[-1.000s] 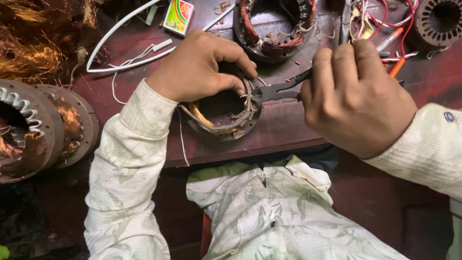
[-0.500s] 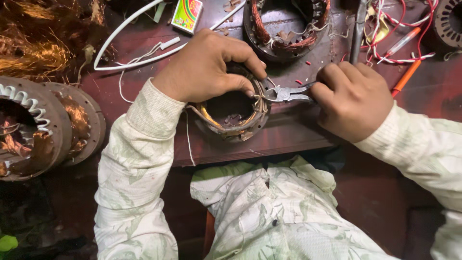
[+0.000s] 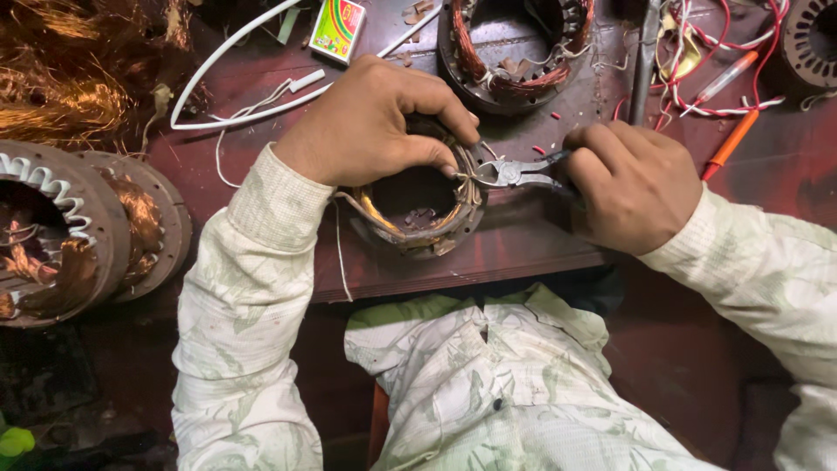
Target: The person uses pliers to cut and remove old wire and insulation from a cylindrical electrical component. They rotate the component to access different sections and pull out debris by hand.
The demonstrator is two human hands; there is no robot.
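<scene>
A small round motor stator with copper windings lies near the front edge of the dark red workbench. My left hand grips its top rim, thumb and fingers pinching the windings on its right side. My right hand holds small metal pliers, whose jaws point left and touch thin wires at the stator's right rim, just beside my left thumb.
A larger stator sits behind. Two big stators stand at the left, loose copper wire above them. White cable, a small colourful box, red wires and an orange pen lie at the back.
My right hand has come down from a raised spot at the right and brought the pliers' jaws to the stator's right rim. My left hand stays on the stator.
</scene>
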